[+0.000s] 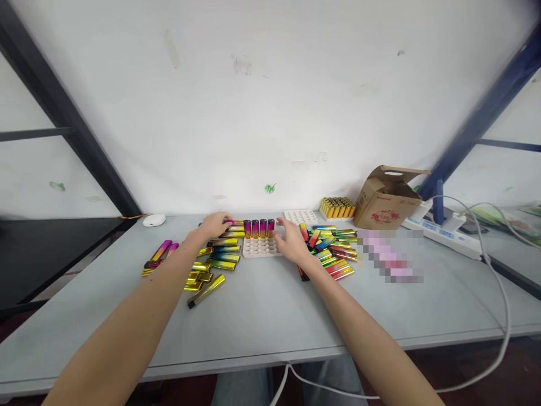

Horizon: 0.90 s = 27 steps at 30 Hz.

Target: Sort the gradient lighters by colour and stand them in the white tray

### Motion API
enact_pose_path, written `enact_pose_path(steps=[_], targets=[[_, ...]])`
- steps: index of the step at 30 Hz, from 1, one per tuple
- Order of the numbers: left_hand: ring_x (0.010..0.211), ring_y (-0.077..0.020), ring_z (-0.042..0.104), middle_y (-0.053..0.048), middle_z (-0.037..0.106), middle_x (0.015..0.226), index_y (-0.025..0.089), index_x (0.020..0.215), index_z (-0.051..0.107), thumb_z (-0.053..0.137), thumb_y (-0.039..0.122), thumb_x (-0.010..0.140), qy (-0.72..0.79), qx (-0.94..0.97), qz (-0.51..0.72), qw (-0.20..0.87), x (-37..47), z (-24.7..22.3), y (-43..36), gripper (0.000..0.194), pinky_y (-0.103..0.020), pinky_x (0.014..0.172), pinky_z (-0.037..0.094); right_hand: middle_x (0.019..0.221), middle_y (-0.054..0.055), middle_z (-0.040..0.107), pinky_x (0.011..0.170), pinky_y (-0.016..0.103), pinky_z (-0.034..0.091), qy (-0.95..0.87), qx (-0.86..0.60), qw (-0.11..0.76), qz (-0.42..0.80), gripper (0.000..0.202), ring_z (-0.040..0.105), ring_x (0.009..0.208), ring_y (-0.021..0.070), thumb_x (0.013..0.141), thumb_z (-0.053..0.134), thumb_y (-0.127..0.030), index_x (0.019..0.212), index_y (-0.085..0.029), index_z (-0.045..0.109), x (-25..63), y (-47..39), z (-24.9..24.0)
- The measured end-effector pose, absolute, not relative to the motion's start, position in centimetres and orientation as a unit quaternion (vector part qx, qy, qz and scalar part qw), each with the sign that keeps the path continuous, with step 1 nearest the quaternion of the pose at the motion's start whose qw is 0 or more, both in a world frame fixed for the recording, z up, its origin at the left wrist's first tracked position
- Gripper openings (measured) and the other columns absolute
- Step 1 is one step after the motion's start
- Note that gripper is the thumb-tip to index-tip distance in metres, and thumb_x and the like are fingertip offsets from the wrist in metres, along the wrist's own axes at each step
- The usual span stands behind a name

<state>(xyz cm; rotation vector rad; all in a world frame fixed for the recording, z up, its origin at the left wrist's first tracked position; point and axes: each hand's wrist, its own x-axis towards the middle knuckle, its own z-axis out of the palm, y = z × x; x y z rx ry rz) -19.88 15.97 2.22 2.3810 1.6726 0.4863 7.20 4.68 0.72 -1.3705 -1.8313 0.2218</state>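
Observation:
Shiny purple-and-gold lighters (255,228) stand upright in a row at the back of a white tray with round holes (258,248). My left hand (215,225) reaches to the left of that row, its fingertips closed on a purple lighter (229,221) near the back of a pile. My right hand (291,241) is at the right end of the row, thumb and fingers apart, close beside the last standing lighter (271,227); whether it touches is unclear. Loose gold and blue lighters (224,256) lie below my left hand. Mixed red, green and blue lighters (333,254) lie right of my right hand.
Behind the right pile are another white tray (301,216) and a tray packed with yellow lighters (338,208). An open cardboard box (386,200), a power strip (448,234) and a white cable (505,304) are at the right. A white case (154,220) lies back left.

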Motion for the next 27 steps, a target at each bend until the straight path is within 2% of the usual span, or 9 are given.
enact_pose_path(steps=[4, 9, 12, 15, 18, 22, 24, 27], targets=[[0.086, -0.0225, 0.064, -0.004, 0.071, 0.091, 0.022, 0.091, 0.066, 0.055, 0.03, 0.079, 0.55, 0.795, 0.242, 0.086, -19.6, 2.9, 14.9, 0.018, -0.032, 0.08, 0.048, 0.12, 0.014, 0.062, 0.1, 0.043, 0.04, -0.701, -0.54, 0.461, 0.067, 0.044, 0.054, 0.115, 0.0269, 0.085, 0.049, -0.026, 0.126, -0.012, 0.05, 7.6, 4.8, 0.7], [0.104, -0.0205, 0.06, -0.008, 0.066, 0.112, 0.017, 0.107, 0.061, 0.049, 0.036, 0.086, 0.546, 0.735, 0.396, 0.064, -18.7, 4.6, 12.4, 0.031, -0.033, 0.094, 0.045, 0.119, 0.015, 0.062, 0.101, 0.044, 0.04, -0.686, -0.532, 0.493, 0.058, 0.043, 0.055, 0.113, 0.0269, 0.084, 0.049, -0.025, 0.124, -0.012, 0.051, 8.1, 5.0, 0.6], [0.094, -0.02, 0.063, -0.007, 0.068, 0.096, 0.016, 0.095, 0.063, 0.058, 0.043, 0.081, 0.511, 0.601, 0.593, 0.161, -17.9, 5.8, 10.6, 0.031, -0.033, 0.089, 0.049, 0.119, 0.014, 0.062, 0.1, 0.044, 0.041, -0.682, -0.53, 0.5, 0.063, 0.041, 0.055, 0.113, 0.0267, 0.084, 0.049, -0.025, 0.123, -0.014, 0.052, 8.2, 4.9, 0.7], [0.089, -0.0175, 0.064, -0.004, 0.064, 0.092, 0.019, 0.089, 0.057, 0.056, 0.052, 0.083, 0.422, 0.509, 0.681, 0.316, -16.7, 6.7, 8.4, 0.034, -0.032, 0.082, 0.051, 0.119, 0.013, 0.062, 0.1, 0.043, 0.042, -0.685, -0.522, 0.504, 0.061, 0.037, 0.055, 0.113, 0.026, 0.084, 0.049, -0.024, 0.12, -0.015, 0.054, 8.2, 4.6, 0.9], [0.072, -0.0126, 0.064, 0.002, 0.058, 0.083, 0.026, 0.098, 0.048, 0.049, 0.055, 0.088, 0.338, 0.483, 0.662, 0.463, -15.2, 7.1, 6.1, 0.031, -0.028, 0.067, 0.051, 0.117, 0.012, 0.063, 0.1, 0.043, 0.041, -0.692, -0.517, 0.502, 0.049, 0.033, 0.055, 0.113, 0.0257, 0.084, 0.049, -0.023, 0.116, -0.017, 0.057, 8.3, 4.3, 1.2], [0.049, -0.0076, 0.046, 0.006, 0.045, 0.066, 0.027, 0.097, 0.049, 0.05, 0.051, 0.091, 0.27, 0.463, 0.588, 0.605, -13.3, 6.9, 3.6, 0.025, -0.019, 0.045, 0.037, 0.115, 0.011, 0.062, 0.099, 0.043, 0.041, -0.698, -0.518, 0.493, 0.033, 0.032, 0.054, 0.112, 0.0259, 0.084, 0.049, -0.023, 0.115, -0.018, 0.058, 8.6, 3.9, 1.6], [0.048, -0.0084, 0.042, 0.005, 0.043, 0.063, 0.023, 0.095, 0.053, 0.044, 0.053, 0.092, 0.247, 0.439, 0.537, 0.677, -12.5, 6.6, 2.8, 0.031, -0.019, 0.043, 0.034, 0.115, 0.011, 0.062, 0.099, 0.043, 0.041, -0.702, -0.518, 0.488, 0.03, 0.031, 0.054, 0.111, 0.0258, 0.085, 0.048, -0.023, 0.114, -0.018, 0.058, 8.7, 3.8, 1.7], [0.051, -0.0115, 0.043, 0.001, 0.042, 0.061, 0.017, 0.084, 0.056, 0.035, 0.054, 0.093, 0.235, 0.4, 0.462, 0.755, -11.7, 6.0, 2.0, 0.044, -0.024, 0.047, 0.039, 0.115, 0.011, 0.062, 0.1, 0.042, 0.041, -0.705, -0.517, 0.485, 0.027, 0.03, 0.054, 0.111, 0.0257, 0.085, 0.048, -0.023, 0.113, -0.018, 0.058, 8.7, 3.6, 1.8]])
